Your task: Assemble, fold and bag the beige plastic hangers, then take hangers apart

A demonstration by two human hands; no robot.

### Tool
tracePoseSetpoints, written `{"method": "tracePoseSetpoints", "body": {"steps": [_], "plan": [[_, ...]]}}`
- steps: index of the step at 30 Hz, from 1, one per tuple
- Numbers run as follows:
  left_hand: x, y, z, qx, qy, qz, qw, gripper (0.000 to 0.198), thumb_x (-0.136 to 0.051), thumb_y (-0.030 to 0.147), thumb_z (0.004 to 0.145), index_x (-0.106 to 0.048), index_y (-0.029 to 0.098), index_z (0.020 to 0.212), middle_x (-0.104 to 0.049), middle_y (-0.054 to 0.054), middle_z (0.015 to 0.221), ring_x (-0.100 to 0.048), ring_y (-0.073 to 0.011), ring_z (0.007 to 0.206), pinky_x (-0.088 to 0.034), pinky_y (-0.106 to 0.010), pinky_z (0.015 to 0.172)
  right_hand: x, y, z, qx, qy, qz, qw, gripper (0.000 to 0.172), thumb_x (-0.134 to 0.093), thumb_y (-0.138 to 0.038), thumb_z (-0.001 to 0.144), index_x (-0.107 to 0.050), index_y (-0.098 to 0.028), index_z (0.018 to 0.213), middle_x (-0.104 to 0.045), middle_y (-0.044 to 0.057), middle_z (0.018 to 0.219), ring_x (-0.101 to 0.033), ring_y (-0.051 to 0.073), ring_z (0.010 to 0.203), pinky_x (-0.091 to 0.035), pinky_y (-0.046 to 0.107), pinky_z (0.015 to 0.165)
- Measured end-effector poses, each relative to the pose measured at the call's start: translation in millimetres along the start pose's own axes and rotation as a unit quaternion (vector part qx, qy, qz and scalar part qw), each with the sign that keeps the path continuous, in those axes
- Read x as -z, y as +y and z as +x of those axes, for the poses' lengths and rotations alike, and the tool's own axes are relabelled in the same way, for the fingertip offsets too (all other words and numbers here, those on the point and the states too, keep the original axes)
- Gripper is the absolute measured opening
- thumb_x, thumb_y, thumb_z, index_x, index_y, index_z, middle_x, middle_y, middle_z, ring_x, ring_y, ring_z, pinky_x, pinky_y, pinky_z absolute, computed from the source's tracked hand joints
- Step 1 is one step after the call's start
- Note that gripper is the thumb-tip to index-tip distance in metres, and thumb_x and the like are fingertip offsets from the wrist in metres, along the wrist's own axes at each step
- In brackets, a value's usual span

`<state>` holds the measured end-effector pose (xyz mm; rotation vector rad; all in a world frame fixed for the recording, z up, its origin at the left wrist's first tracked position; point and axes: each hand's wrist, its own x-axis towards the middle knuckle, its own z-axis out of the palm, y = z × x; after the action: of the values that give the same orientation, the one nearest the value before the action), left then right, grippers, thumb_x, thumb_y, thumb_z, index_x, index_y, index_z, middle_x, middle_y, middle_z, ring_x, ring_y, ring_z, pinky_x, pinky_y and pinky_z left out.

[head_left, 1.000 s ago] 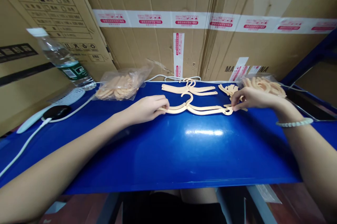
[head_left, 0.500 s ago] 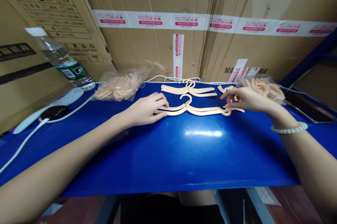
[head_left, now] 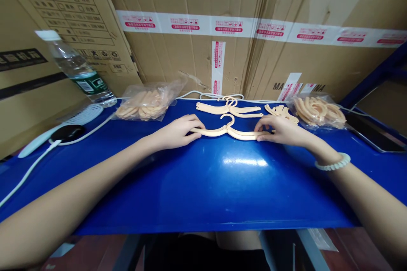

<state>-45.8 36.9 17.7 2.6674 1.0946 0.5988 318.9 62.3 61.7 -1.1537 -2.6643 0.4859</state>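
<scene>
A cream plastic folding hanger (head_left: 244,135) lies flat on the blue table, its hook pointing away from me. The left arm's tip is pinched in my left hand (head_left: 182,132), with fingers closed. At the opposite end, my right hand (head_left: 282,130) closes its thumb and fingers around the right arm's tip. Just behind this hanger rests a small stack of matching hangers (head_left: 211,109), hooks overlapping. Loose cream hanger pieces (head_left: 281,111) lie behind my right hand, partly hidden by it.
Clear bags of cream pieces lie at the left (head_left: 144,103) and right (head_left: 318,112). A water bottle (head_left: 85,78), a pale brush (head_left: 60,129) and a black cabled puck (head_left: 67,133) are at left. A dark tablet (head_left: 375,133) lies far right. Cardboard boxes (head_left: 178,59) wall the back.
My right hand has moved left from the loose pieces onto the hanger's right end. The hanger's two layers now lie closer together. My left hand stays at the left end.
</scene>
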Motion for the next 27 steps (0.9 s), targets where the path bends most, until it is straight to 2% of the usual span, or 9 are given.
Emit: {"method": "tracePoseSetpoints", "body": {"steps": [3,13,18,22,27], "plan": [[1.0,-0.2,1.3,0.009,-0.010,-0.007,1.000,0.030,-0.047,0.038,0.100,-0.068,0.020,0.110,-0.067,-0.009,0.106,-0.063,-0.0239,0.102,-0.050,-0.037,0.092,0.6,-0.3,-0.1,-0.001,-0.007,0.002,1.000,0.032,-0.070,-0.049,0.080,-0.073,-0.019,0.089,-0.072,0.009,0.090,-0.061,0.022,0.079,-0.045,0.033,0.070],[-0.6,1.4,3.3,0.009,-0.029,-0.009,0.999,0.029,-0.042,0.028,0.100,-0.068,0.017,0.109,-0.065,-0.009,0.106,-0.060,-0.0237,0.102,-0.048,-0.038,0.093,1.9,-1.0,0.2,-0.009,-0.019,0.002,1.000,0.036,-0.068,-0.053,0.080,-0.073,-0.018,0.091,-0.073,0.009,0.091,-0.062,0.022,0.079,-0.046,0.033,0.070],[-6.8,1.0,3.3,0.000,0.012,-0.010,1.000,0.025,-0.043,0.024,0.097,-0.066,0.016,0.102,-0.064,-0.009,0.102,-0.060,-0.0224,0.096,-0.048,-0.036,0.088,2.1,-0.2,-0.1,-0.018,-0.026,-0.001,0.999,0.036,-0.066,-0.053,0.081,-0.073,-0.019,0.091,-0.073,0.009,0.093,-0.063,0.023,0.082,-0.047,0.034,0.071],[-12.3,1.9,3.3,0.018,0.051,-0.025,0.998,0.023,-0.044,0.022,0.094,-0.066,0.016,0.097,-0.062,-0.007,0.098,-0.061,-0.0200,0.088,-0.049,-0.033,0.082,3.9,0.0,-0.5,-0.024,-0.041,-0.006,0.999,0.037,-0.066,-0.052,0.081,-0.073,-0.018,0.094,-0.073,0.009,0.095,-0.064,0.023,0.082,-0.047,0.034,0.072],[-16.4,4.7,3.0,0.023,0.091,-0.037,0.995,0.022,-0.045,0.020,0.093,-0.067,0.016,0.095,-0.062,-0.006,0.095,-0.060,-0.0187,0.085,-0.048,-0.031,0.078,10.6,2.2,-4.3,-0.043,-0.037,-0.022,0.998,0.044,-0.066,-0.055,0.079,-0.073,-0.018,0.102,-0.074,0.009,0.098,-0.065,0.023,0.083,-0.048,0.033,0.071]]}}
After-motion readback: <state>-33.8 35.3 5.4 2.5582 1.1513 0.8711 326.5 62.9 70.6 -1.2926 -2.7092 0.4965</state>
